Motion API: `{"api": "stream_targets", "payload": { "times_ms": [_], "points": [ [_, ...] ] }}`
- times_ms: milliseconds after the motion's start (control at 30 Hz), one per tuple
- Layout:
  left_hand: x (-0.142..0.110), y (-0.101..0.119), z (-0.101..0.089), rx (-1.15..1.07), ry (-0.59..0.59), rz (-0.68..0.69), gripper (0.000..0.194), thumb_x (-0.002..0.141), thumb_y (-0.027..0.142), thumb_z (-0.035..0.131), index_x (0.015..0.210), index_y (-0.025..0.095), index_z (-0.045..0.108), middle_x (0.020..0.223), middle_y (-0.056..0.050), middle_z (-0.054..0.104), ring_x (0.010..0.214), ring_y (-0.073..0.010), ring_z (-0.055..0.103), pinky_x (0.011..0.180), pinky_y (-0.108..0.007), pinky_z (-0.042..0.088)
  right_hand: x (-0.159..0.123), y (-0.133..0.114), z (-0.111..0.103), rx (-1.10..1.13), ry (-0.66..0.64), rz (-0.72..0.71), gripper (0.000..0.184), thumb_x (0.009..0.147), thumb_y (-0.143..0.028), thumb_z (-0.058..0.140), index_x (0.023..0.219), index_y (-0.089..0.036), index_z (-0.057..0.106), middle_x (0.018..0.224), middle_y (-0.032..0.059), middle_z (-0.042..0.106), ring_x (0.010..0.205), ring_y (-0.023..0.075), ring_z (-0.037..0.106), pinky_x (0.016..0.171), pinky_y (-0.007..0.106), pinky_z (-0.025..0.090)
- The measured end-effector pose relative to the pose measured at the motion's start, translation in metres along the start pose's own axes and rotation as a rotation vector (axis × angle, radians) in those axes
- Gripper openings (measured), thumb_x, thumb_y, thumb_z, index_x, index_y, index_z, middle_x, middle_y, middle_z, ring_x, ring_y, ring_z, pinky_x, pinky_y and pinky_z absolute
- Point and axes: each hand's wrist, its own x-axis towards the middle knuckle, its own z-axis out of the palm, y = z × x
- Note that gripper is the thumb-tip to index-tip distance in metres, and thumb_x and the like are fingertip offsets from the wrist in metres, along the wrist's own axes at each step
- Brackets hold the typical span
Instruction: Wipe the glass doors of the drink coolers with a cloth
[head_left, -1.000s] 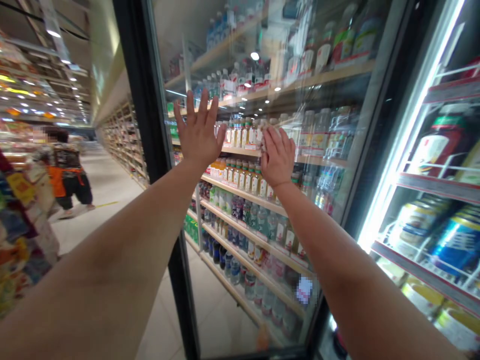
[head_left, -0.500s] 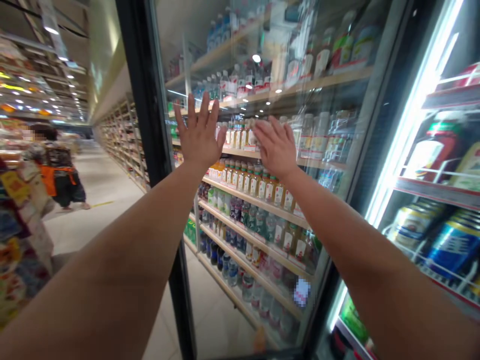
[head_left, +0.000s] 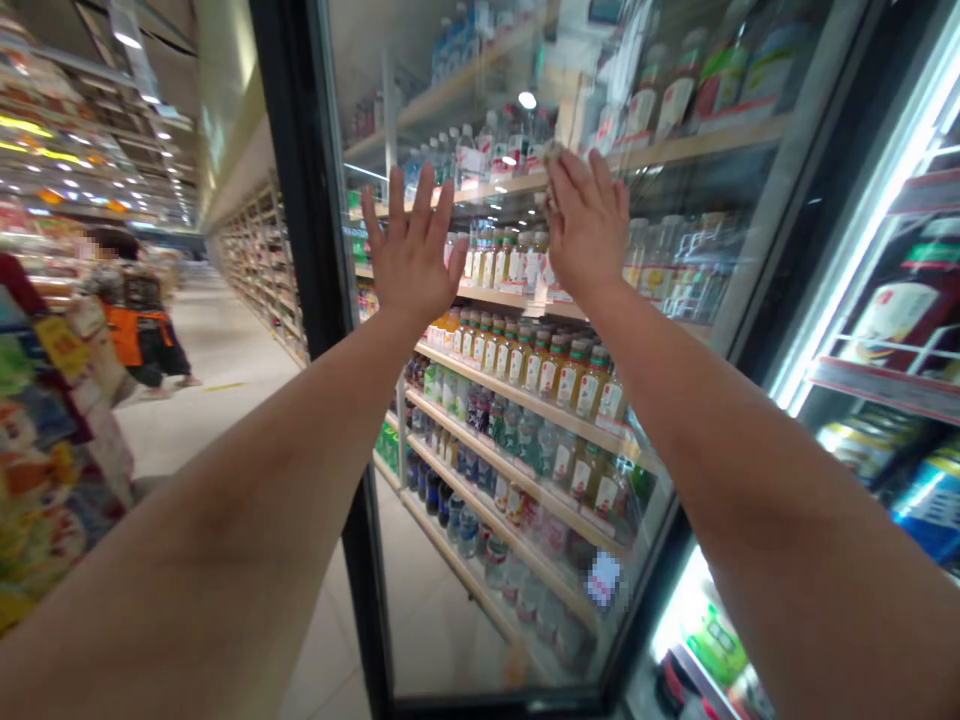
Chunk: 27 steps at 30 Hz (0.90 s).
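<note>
My left hand (head_left: pixel 416 250) lies flat with spread fingers on the glass pane (head_left: pixel 450 650) of an open, black-framed cooler door. To its right, my right hand (head_left: pixel 592 230) is against the same pane, higher up, its fingers close together and slightly bent. A greyish-brown edge of what looks like a cloth (head_left: pixel 553 170) shows at the fingertips; the palm side is hidden. Rows of bottled drinks (head_left: pixel 551 370) on shelves show in the glass around both hands.
The door's black frame (head_left: pixel 300 200) rises at left. Right of the door are lit cooler shelves (head_left: pixel 862 385) with bottles and cans. A person with an orange bag (head_left: pixel 131 330) is in the aisle at left, beyond a colourful display (head_left: pixel 45 450).
My right hand has moved up and slightly right across the glass, and the cloth-like edge now shows at its fingers. The left hand stays spread on the pane. The view has shifted slightly.
</note>
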Motion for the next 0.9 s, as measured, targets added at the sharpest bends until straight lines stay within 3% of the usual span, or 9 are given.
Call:
{"api": "stream_targets", "payload": {
  "times_ms": [67, 200, 267, 467, 600, 700, 800, 900],
  "points": [
    [0.0, 0.002, -0.002, 0.033, -0.015, 0.002, 0.074, 0.101, 0.062, 0.012, 0.162, 0.021, 0.019, 0.167, 0.014, 0.011, 0.138, 0.0004, -0.041, 0.118, -0.035, -0.034, -0.001, -0.003, 0.003, 0.009, 0.038, 0.041, 0.057, 0.1, -0.023, 0.033, 0.157, -0.023, 0.041, 0.163, -0.0014, 0.034, 0.154, 0.0295, 0.024, 0.123, 0.058, 0.026],
    [0.0, 0.004, -0.004, 0.05, -0.01, 0.025, 0.073, 0.102, 0.06, 0.017, 0.161, 0.017, 0.019, 0.167, 0.01, 0.016, 0.137, 0.0013, -0.043, 0.114, -0.036, -0.037, -0.015, -0.02, 0.005, 0.009, -0.095, -0.227, 0.057, 0.1, -0.022, 0.035, 0.157, -0.024, 0.04, 0.164, -0.0055, 0.031, 0.155, 0.0241, 0.021, 0.128, 0.053, 0.021],
    [0.0, 0.003, -0.003, 0.042, -0.003, 0.031, 0.072, 0.103, 0.059, 0.017, 0.161, 0.017, 0.018, 0.167, 0.01, 0.017, 0.138, 0.0011, -0.042, 0.116, -0.04, -0.034, -0.016, -0.023, 0.001, 0.022, -0.147, -0.284, 0.055, 0.101, -0.024, 0.035, 0.156, -0.028, 0.04, 0.163, -0.0077, 0.032, 0.155, 0.0222, 0.022, 0.129, 0.052, 0.019],
    [-0.001, -0.003, 0.007, -0.011, 0.037, 0.028, 0.069, 0.103, 0.054, 0.023, 0.162, 0.02, 0.015, 0.169, 0.013, 0.0, 0.151, -0.0148, -0.025, 0.121, -0.052, -0.021, -0.01, -0.029, 0.0, -0.004, -0.039, 0.126, 0.059, 0.101, -0.022, 0.027, 0.159, -0.023, 0.036, 0.166, -0.0045, 0.027, 0.156, 0.0272, 0.017, 0.128, 0.053, 0.021],
    [0.0, -0.005, 0.009, -0.014, 0.043, 0.076, 0.07, 0.103, 0.051, 0.03, 0.163, 0.021, 0.011, 0.169, 0.009, -0.003, 0.154, -0.0186, -0.01, 0.122, -0.054, -0.018, -0.02, -0.067, 0.012, 0.089, -0.13, -0.107, 0.063, 0.098, -0.018, 0.029, 0.16, -0.018, 0.031, 0.167, -0.0035, 0.025, 0.157, 0.0233, 0.015, 0.13, 0.048, 0.021],
    [-0.001, -0.005, 0.006, 0.001, 0.024, 0.084, 0.066, 0.104, 0.047, 0.03, 0.164, 0.023, 0.014, 0.169, 0.009, 0.005, 0.155, -0.0205, -0.002, 0.123, -0.056, -0.018, -0.015, -0.089, 0.004, 0.138, -0.153, -0.164, 0.076, 0.09, -0.019, 0.038, 0.163, -0.015, 0.017, 0.168, -0.0044, 0.019, 0.156, 0.0113, 0.016, 0.126, 0.03, 0.028],
    [-0.003, -0.003, -0.001, 0.008, -0.017, 0.09, 0.061, 0.106, 0.044, 0.031, 0.163, 0.028, 0.019, 0.168, 0.01, 0.011, 0.155, -0.0252, -0.002, 0.122, -0.063, -0.014, -0.006, -0.076, -0.016, 0.132, -0.043, -0.095, 0.079, 0.091, -0.027, 0.039, 0.164, -0.017, 0.009, 0.169, -0.0054, 0.012, 0.156, 0.0055, 0.011, 0.125, 0.026, 0.028],
    [-0.007, -0.001, -0.005, 0.0, -0.024, 0.106, 0.061, 0.105, 0.048, 0.035, 0.162, 0.028, 0.023, 0.168, 0.011, 0.008, 0.156, -0.0245, -0.001, 0.125, -0.062, -0.006, -0.011, -0.034, -0.024, 0.102, 0.026, 0.014, 0.066, 0.099, -0.033, 0.033, 0.163, -0.019, 0.02, 0.169, -0.0016, 0.016, 0.157, 0.0156, 0.014, 0.127, 0.042, 0.027]
  ]
}}
